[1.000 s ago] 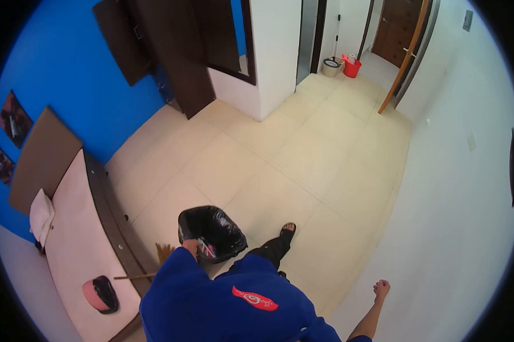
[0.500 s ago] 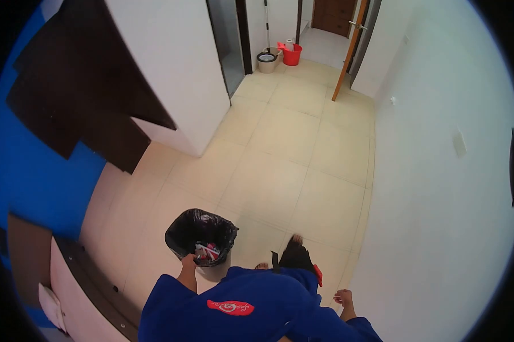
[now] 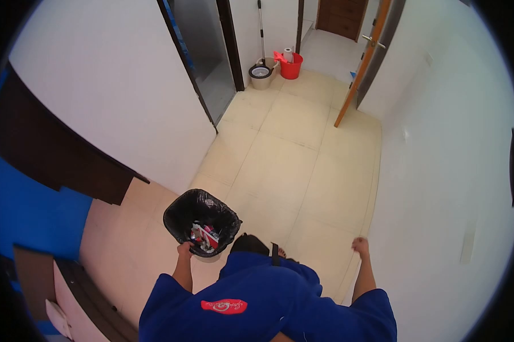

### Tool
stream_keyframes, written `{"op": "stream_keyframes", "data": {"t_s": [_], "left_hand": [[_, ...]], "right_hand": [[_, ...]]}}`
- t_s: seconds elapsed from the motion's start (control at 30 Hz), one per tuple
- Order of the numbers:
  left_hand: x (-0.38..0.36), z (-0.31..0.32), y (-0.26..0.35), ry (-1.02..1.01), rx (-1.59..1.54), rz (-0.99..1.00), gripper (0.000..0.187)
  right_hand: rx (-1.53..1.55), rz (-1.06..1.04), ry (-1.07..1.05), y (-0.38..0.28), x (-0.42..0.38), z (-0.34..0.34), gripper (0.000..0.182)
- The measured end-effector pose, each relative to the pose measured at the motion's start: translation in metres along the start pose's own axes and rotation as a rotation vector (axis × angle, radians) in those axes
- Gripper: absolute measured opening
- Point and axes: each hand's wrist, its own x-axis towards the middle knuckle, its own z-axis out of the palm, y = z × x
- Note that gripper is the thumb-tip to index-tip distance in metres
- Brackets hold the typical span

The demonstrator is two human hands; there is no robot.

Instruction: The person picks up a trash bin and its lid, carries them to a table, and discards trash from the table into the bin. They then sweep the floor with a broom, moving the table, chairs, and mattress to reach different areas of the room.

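Left hand (image 3: 185, 248) has the bin (image 3: 178, 215) by its rim, best spot imo, likely light, stiff; right hand (image 3: 360, 245) grip unclear

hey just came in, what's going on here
A person in a blue top holds a black-lined bin by its rim with the left hand; some rubbish lies inside. The right hand is out to the side, with nothing visible in it. Ahead, a red bucket and a mop bucket stand near the open door.

Cream tiled floor (image 3: 274, 171) — white wall (image 3: 434, 171), blue wall (image 3: 40, 211) — wooden door (image 3: 362, 71) ajar
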Motion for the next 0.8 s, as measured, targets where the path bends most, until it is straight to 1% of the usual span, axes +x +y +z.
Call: {"op": "stream_keyframes", "data": {"t_s": [0.1,0.17,0.2,0.27,0.33,0.37,0.4,0.43,0.47,0.5,0.53,0.57,0.6,0.63,0.67,0.7,0.73,0.77,0.8], "left_hand": [[0.021,0.066,0.011,-0.036,0.017,-0.045,0.021],[0.051,0.13,0.014,-0.053,0.013,-0.062,0.022],[0.051,0.17,0.021,0.026,0.041,-0.061,0.024],[0.066,0.243,0.03,0.063,0.135,-0.017,0.024],[0.091,0.318,0.055,0.07,0.169,-0.007,0.027],[0.108,0.353,0.062,0.069,0.16,-0.022,0.029],[0.121,0.383,0.069,0.073,0.154,-0.04,0.032],[0.125,0.412,0.082,0.076,0.15,-0.054,0.034],[0.115,0.447,0.095,0.018,0.171,-0.019,0.034],[0.102,0.483,0.111,-0.035,0.186,0.025,0.035],[0.079,0.523,0.131,-0.025,0.206,0.081,0.034],[0.123,0.553,0.13,-0.014,0.237,0.074,0.036],[0.1,0.588,0.151,-0.081,0.09,0.081,0.036],[0.067,0.626,0.176,-0.143,-0.06,0.094,0.035],[0.079,0.653,0.191,-0.118,0.059,0.137,0.033],[0.103,0.667,0.222,-0.078,0.171,0.19,0.031],[0.121,0.694,0.229,-0.109,0.156,0.216,0.026],[0.115,0.724,0.248,-0.052,0.273,0.239,0.023],[0.118,0.752,0.263,-0.058,0.331,0.261,0.023]], "right_hand": [[0.04,-0.337,0.064,-0.134,0.078,-0.001,0.01],[0.037,-0.383,0.089,-0.201,0.133,0.0,0.01],[0.037,-0.411,0.103,-0.225,0.166,0.005,0.01],[0.003,-0.387,0.083,-0.228,0.235,0.01,0.01],[0.001,-0.343,0.096,-0.201,0.305,0.02,0.01],[0.022,-0.185,0.088,-0.188,0.319,0.03,0.01],[0.11,-0.058,0.134,-0.183,0.316,0.044,0.006],[-0.529,-0.386,-0.132,-0.063,0.399,0.034,0.004],[-0.677,-0.268,-0.287,-0.079,0.375,0.035,0.008],[-0.114,0.046,-0.426,-0.092,0.364,0.044,0.006],[0.452,0.368,-0.532,-0.095,0.362,0.047,0.01],[0.4,0.383,-0.509,-0.051,0.384,0.063,0.016],[0.281,0.601,-0.186,-0.07,0.38,0.084,0.019],[0.975,0.687,-0.74,-0.008,0.42,0.088,0.018],[0.448,0.677,-0.292,-0.067,0.399,0.098,0.018],[0.368,0.708,-0.257,-0.116,0.407,0.119,0.017],[0.339,0.703,-0.258,-0.152,0.43,0.131,0.017],[0.328,0.678,-0.276,-0.185,0.459,0.143,0.017],[0.319,0.65,-0.3,-0.219,0.494,0.152,0.017]]}}
